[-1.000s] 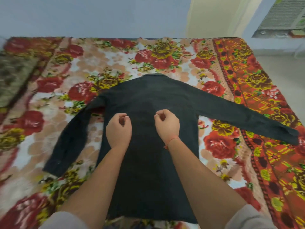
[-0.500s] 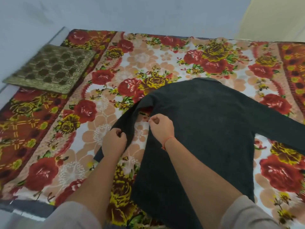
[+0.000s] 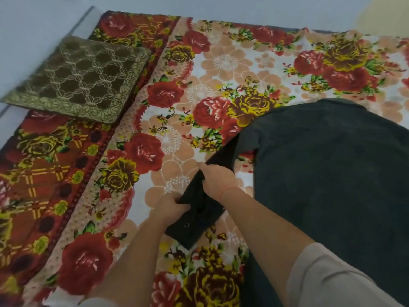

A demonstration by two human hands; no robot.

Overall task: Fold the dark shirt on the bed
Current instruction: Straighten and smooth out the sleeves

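One wide bed [image 3: 221,63] under a rose-printed cover carries everything. Across its right side, running down to the near edge, lies the dark shirt [image 3: 332,173], body spread flat and smooth with no fold in it that I can see. Up at the far left corner sits a brown patterned cushion [image 3: 77,78], well apart from the action and not in play. On to the sleeve [image 3: 223,154]: it angles off the shirt's shoulder toward the near left of the bed, and that's where the work is. Both hands are on it! The right hand [image 3: 218,180], with a thin red thread [image 3: 230,189] at the wrist, has its grip pinched on the sleeve midway along, fingers curled round the cloth. The left hand [image 3: 170,207] has its grip clamped on the sleeve's outer edge just above the cuff, where a small snap button [image 3: 187,224] shows. The cloth bunches a little between the two. My read: this is early going, with the first sleeve only being gathered and not yet laid across the body. Ahead, as I judge it, that sleeve goes in, then the other one, which is out of frame off to the right, then the sides and the final fold up the length.
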